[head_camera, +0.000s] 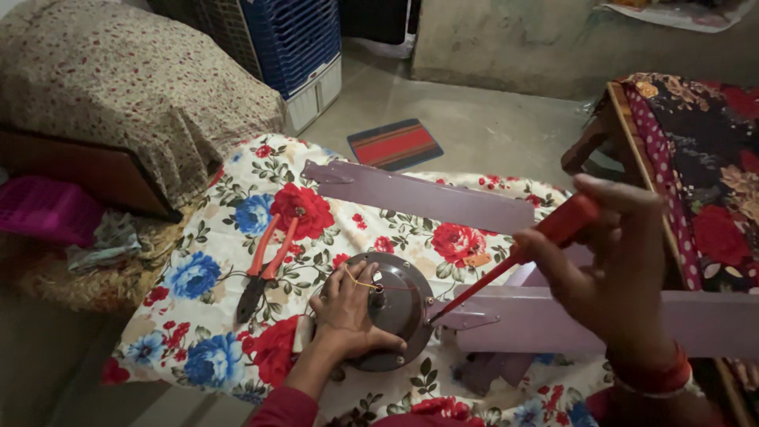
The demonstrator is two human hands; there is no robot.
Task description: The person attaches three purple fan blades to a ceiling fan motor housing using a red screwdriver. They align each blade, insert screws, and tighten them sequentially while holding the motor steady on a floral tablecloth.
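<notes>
left hand [348, 304] presses motor [395, 312] flat, steadying it | right hand [613, 269] grips screwdriver [506, 269], tip at blade [553, 320] bracket | pliers [265, 265] idle near cloth's [205, 237] left edge

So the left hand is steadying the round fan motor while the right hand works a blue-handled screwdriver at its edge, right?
Not quite. In the head view the screwdriver has a red handle, not a blue one. The rest holds: the left hand rests on the round fan motor, and the right hand holds the screwdriver with its tip at the motor's edge.
</notes>
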